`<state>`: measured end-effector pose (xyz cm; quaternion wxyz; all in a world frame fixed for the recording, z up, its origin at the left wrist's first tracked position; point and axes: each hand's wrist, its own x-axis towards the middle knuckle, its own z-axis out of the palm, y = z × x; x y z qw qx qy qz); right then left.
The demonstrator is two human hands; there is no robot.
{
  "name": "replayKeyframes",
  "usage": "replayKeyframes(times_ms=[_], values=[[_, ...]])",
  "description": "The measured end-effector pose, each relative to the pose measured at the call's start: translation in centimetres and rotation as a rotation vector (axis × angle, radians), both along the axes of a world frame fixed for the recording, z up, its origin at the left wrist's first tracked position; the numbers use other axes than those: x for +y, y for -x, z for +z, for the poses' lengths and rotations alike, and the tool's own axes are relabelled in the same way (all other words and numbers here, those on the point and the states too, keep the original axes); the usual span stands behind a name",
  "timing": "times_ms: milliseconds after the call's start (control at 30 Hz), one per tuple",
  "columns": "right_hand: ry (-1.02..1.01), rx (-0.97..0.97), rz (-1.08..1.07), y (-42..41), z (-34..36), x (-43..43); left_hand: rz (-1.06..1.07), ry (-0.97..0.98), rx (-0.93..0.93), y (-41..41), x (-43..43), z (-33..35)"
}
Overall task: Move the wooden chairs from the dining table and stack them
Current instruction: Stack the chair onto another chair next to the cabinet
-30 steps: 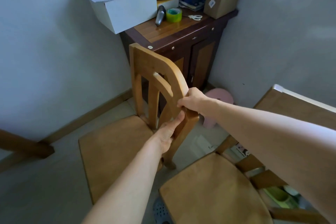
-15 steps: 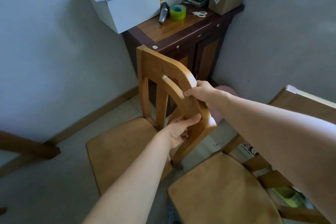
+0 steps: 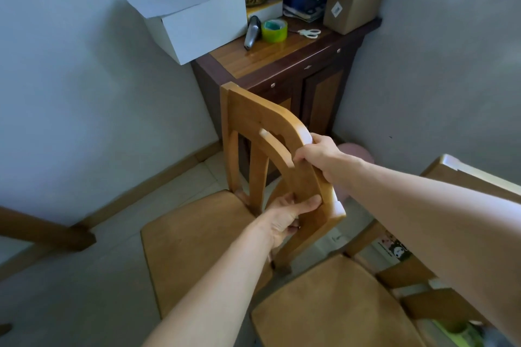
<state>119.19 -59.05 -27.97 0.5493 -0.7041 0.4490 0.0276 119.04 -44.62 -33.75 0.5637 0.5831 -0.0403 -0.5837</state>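
A light wooden chair (image 3: 197,236) fills the middle of the view, its curved backrest turned toward me. My right hand (image 3: 318,156) clasps the top rail of that backrest. My left hand (image 3: 287,215) grips the backrest lower down, near its right upright. A second wooden chair (image 3: 332,307) stands at the lower right, its seat just under my right forearm and its backrest partly hidden by the arm. The corner of the dining table (image 3: 465,175) shows at the right edge.
A dark wooden cabinet (image 3: 284,70) stands in the corner behind the held chair, bearing a white box (image 3: 194,17), tape, scissors and stacked books. A pink stool (image 3: 356,153) sits on the floor by it. A wooden beam (image 3: 45,231) juts in at left.
The held chair has shifted right and slightly toward me, with both hands still gripping its backrest. The view has moved a little closer to the cabinet corner.
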Motion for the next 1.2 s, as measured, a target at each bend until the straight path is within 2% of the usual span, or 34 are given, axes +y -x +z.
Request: replayKeyframes(times_ms=[633, 1067, 1200], values=[[0.076, 0.037, 0.105, 4.4, 0.1, -8.9, 0.059, -0.025, -0.008, 2.0, -10.1, -0.5], [0.492, 0.148, 0.134, 5.2, -0.1, -12.5, 0.102, -0.032, -0.047, 2.3, -14.7, -1.1], [0.522, 0.150, 0.157, 5.7, -0.3, -14.4, 0.102, -0.021, -0.029, 2.9, -16.7, -1.1]])
